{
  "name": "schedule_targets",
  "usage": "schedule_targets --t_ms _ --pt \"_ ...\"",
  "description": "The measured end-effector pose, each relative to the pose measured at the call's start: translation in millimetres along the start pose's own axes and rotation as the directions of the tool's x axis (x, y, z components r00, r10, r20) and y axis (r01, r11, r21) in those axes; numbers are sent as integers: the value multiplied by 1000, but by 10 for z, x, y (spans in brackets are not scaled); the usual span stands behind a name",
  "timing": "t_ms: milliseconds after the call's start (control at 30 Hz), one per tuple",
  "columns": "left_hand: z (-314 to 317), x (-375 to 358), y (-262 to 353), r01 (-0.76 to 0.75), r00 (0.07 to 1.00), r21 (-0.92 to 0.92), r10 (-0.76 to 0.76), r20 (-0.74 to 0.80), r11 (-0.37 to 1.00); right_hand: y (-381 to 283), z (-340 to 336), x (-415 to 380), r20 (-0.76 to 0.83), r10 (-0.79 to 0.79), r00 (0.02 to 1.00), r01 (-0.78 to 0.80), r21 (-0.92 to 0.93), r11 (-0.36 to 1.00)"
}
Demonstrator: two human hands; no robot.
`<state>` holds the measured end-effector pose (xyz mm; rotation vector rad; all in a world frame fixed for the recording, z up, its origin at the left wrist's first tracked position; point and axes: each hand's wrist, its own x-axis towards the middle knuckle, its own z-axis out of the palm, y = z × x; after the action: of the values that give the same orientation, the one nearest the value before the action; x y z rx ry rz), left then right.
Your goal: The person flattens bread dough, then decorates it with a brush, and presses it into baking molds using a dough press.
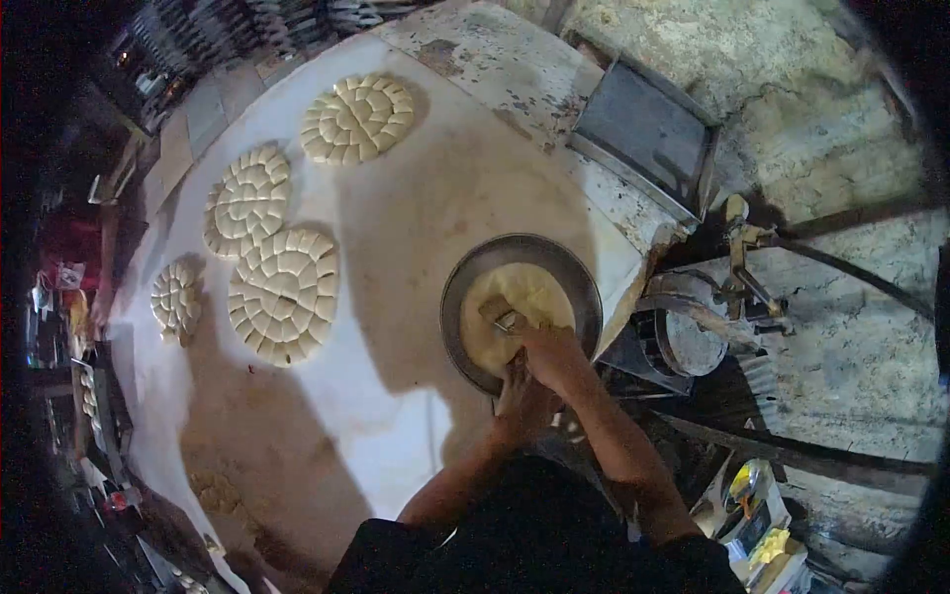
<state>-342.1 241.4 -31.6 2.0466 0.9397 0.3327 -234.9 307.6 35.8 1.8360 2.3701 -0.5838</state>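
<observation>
Dark metal pan (588, 307), pale contents (542, 289), at the counter's (435, 178) right edge. We see the right hand (556, 358) gripping an apparent brush (494, 309) above; left hand's (519, 394) grip, cannot tell. Lopsided pressure could tip the pan.

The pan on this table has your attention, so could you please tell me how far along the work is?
Four scored dough rounds on the table already look shaped. In progress is the pan: the right hand holds a small brush-like tool over its pale yellow contents, the left hand close by. Those contents, without clear scoring, seem to be what remains.
</observation>
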Motion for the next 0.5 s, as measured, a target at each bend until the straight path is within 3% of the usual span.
schedule_targets --t_ms 100,200,267,300,333,400,433,500 --pt "-571 -319 31 -62 991 16 60 116 998 -296 -197 -444 -82 -59 995 51 -102 994" --pt "-711 -851 -12 -155 982 16 152 109 988 -138 482 -595 -135 -115 984 105 -75 992" --pt "-809 -1135 177 155 985 44 -158 69 987 -89 159 -668 -41 -84 996 83 -36 996" --pt "-813 -1317 281 309 948 63 -312 63 949 -104 137 -763 -77 -53 996 51 -30 998" --pt "-733 -1442 279 355 931 137 -363 36 925 -118 109 -855 -113 -21 993 19 -22 1000" --pt "-640 -1601 426 405 914 68 -405 -20 912 -22 196 -1134 -341 51 939 -78 -66 995" --pt "-604 -1645 550 486 873 -81 -488 -11 870 137 215 -1318 -365 -52 930 5 -127 992" --pt "-413 -1770 682 532 844 -76 -536 -38 843 370 317 -1342 -272 -6 962 42 127 991"
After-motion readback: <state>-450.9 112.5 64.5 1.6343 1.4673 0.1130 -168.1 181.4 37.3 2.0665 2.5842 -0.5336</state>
